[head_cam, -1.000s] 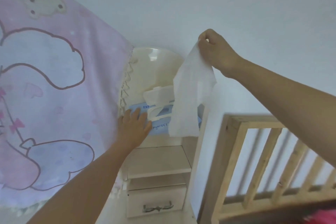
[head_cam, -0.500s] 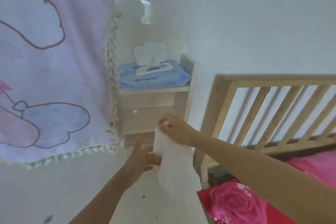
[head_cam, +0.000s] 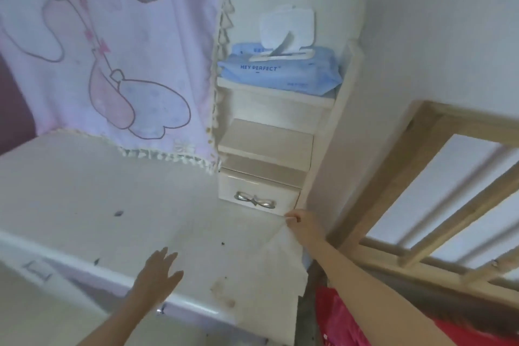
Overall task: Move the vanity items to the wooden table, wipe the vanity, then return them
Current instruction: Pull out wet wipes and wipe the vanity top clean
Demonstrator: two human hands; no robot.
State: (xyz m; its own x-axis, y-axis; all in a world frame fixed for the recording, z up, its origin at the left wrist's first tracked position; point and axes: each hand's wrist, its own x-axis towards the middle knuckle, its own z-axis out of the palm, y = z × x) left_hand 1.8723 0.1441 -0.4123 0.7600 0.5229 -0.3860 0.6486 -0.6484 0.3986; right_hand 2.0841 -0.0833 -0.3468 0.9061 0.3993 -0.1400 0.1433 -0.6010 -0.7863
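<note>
- Pinching a corner of the wet wipe (head_cam: pixel 269 258) just below the drawer (head_cam: pixel 258 199), the right hand (head_cam: pixel 302 226) holds it over the vanity top (head_cam: pixel 84 191).
- Left hand (head_cam: pixel 158 272), fingers spread and empty, is down-left of the drawer.
- Wipes pack (head_cam: pixel 280 71) sits above the drawer.

My left hand (head_cam: pixel 158 270) is flat, palm down, fingers straight and a little spread, pointing forward; whether it touches anything beneath, I cannot tell; its bare forearm comes in from the bottom edge, angling up and to the right. My right hand (head_cam: pixel 302 226) is further forward and well apart from the left; its fingers are curled, thumb and fingertips pinching a corner of the thin white wet wipe sheet (head_cam: pixel 269 261); the bare right forearm runs in from the lower right, stretched long, wrist nearly straight.
</note>
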